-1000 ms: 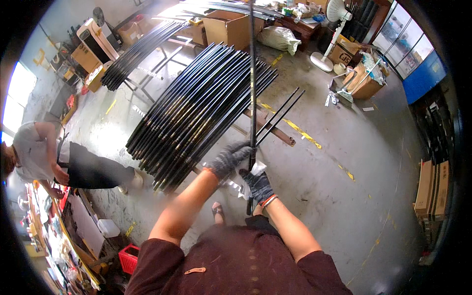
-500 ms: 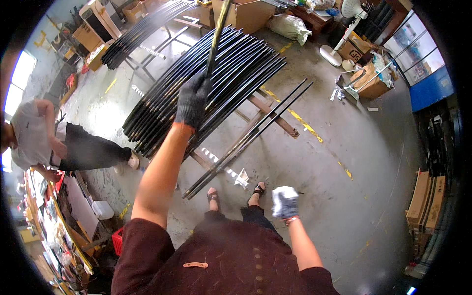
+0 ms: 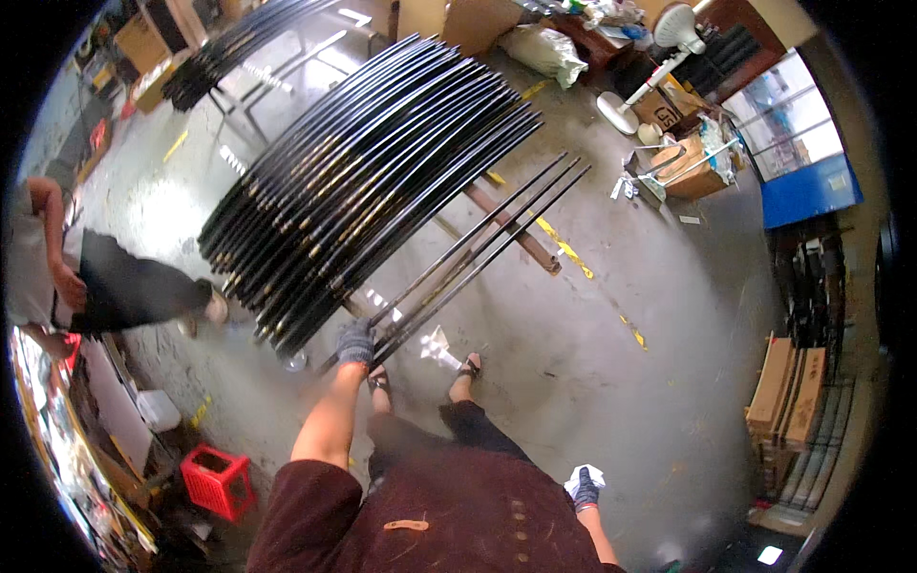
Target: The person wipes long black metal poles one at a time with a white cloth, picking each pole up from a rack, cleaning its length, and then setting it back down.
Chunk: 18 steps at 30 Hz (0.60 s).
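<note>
My left hand (image 3: 355,344), in a dark grey knit glove, is closed round the near end of a long black rod (image 3: 468,236). This rod lies leftmost of a few spaced-out rods resting across the rack, apart from the main batch. To their left, a dense row of similar black rods (image 3: 382,143), some with brownish patches, lies side by side on the same rack. Low on my right side, my right hand (image 3: 586,494), gloved too, grips a crumpled white cloth (image 3: 588,473), well away from the rods.
The rack's brown rail (image 3: 521,239) juts out beyond the rods. At left stands another person (image 3: 124,282), near a cluttered bench and a red plastic basket (image 3: 218,480). A white fan (image 3: 621,113) and a full cardboard box (image 3: 702,172) stand far right; long cartons (image 3: 785,392) lean nearer.
My left hand has brought its rod down from a raised, steep position to lie beside the two separate rods. My right hand has dropped lower and further right with the white cloth.
</note>
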{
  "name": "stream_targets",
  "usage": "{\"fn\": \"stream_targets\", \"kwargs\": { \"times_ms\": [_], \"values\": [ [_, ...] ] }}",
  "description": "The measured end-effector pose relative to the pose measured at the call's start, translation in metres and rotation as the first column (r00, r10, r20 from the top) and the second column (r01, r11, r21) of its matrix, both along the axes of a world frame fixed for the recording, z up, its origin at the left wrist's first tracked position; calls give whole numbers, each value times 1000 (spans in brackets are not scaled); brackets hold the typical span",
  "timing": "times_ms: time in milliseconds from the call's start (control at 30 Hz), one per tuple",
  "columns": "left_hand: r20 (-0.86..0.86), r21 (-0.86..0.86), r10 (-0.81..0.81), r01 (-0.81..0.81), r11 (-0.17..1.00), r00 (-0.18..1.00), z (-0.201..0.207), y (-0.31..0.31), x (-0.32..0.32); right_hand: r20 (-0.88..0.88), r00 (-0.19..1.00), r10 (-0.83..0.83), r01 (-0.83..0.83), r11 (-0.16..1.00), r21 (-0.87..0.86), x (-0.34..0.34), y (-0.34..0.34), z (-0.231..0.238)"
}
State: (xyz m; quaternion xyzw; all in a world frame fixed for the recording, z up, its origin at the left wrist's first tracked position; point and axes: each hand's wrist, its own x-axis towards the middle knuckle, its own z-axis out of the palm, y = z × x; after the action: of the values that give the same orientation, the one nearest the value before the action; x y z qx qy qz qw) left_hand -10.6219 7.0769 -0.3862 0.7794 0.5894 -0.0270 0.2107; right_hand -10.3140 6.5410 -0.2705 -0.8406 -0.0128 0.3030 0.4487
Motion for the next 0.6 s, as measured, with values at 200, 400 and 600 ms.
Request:
{"fn": "stream_targets", "kwargs": {
  "times_ms": [200, 400, 600],
  "values": [
    [19, -135, 23, -20, 991, 1000, -1, -12, 1, -92, 985, -149, 150, 989, 3, -4, 22, 11],
    [69, 455, 243, -247, 855, 968, -4, 1, -99, 53, 970, 235, -221, 956, -191, 7, 70, 25],
    [-104, 461, 287, -210, 862, 952, 3, 26, -144, -58, 986, 159, -161, 986, -50, 27, 82, -10]
  ]
}}
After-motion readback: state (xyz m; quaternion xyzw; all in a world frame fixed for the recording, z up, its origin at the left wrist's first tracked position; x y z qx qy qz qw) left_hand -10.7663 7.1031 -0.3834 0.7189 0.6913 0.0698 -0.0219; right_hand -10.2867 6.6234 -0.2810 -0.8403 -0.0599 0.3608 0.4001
